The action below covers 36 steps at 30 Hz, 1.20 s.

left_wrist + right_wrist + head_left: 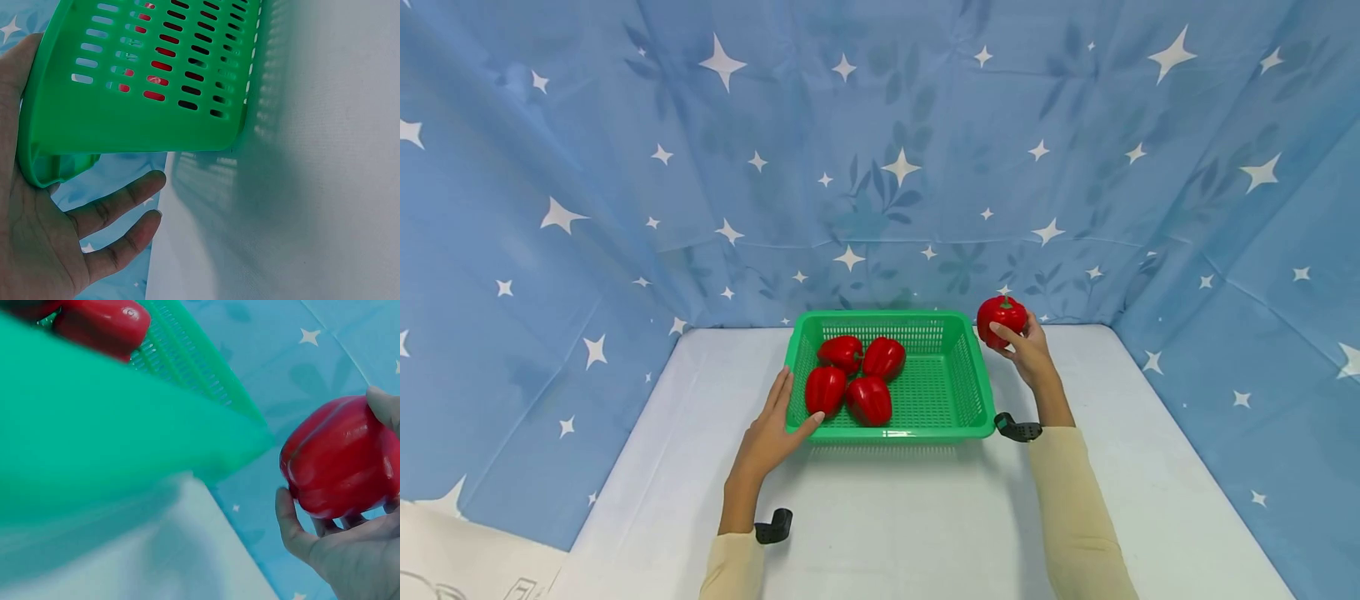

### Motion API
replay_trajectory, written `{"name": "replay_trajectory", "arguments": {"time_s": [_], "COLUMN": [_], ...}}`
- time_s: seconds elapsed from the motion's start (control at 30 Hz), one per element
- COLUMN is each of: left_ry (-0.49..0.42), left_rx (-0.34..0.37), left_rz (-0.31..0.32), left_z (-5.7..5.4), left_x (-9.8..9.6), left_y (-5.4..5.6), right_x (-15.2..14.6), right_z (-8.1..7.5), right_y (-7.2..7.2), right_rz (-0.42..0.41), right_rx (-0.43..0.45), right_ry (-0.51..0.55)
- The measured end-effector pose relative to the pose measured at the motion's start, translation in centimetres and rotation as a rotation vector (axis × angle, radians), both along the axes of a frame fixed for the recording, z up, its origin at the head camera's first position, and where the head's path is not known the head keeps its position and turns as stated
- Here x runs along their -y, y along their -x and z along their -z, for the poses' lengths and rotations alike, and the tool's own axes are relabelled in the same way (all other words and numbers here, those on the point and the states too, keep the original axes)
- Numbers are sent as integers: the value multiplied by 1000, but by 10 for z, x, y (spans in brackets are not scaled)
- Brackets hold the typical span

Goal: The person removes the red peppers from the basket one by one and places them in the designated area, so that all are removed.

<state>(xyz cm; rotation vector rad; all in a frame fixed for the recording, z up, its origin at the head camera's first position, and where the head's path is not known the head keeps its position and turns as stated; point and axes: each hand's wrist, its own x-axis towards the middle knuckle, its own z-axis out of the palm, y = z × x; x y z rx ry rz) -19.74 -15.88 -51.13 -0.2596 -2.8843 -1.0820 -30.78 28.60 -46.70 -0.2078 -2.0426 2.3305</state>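
Note:
A red bell pepper [1000, 312] with a green stem is held up by my right hand [1030, 350], just outside the right back corner of a green basket [895, 433]. In the right wrist view, the fingers and thumb curl round the bell pepper [340, 462]. My left hand [771, 437] rests against the basket's front left corner, its thumb near the front rim and fingers along the left side. Two of its fingers stretch out loosely beneath the rim in the left wrist view. Several red bell peppers [869, 402] lie inside the basket's left half.
The basket stands on a white table [880, 517]. A blue curtain [865, 200] with white stars hangs behind the table and along both sides. Black wrist devices [773, 527] sit at both wrists, the right one close to the basket's front right corner.

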Motion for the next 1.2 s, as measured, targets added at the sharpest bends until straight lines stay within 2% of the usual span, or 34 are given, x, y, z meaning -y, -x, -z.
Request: {"name": "replay_trajectory", "arguments": {"time_s": [0.23,0.53,0.83,1.2], "left_ry": [9,1,8,1], "left_rx": [6,23,14,16], "left_rz": [-6,3,-1,2], "left_z": [-2,0,0,-1], "left_x": [3,3,1,0], "left_y": [0,0,1,0], "right_x": [-9,-22,-30,-30], "right_z": [19,42,61,73], "right_y": [-7,-17,-21,-24], "right_rz": [62,124,182,191], "right_rx": [39,150,196,188], "right_ry": [-47,-127,-269,-276]}}
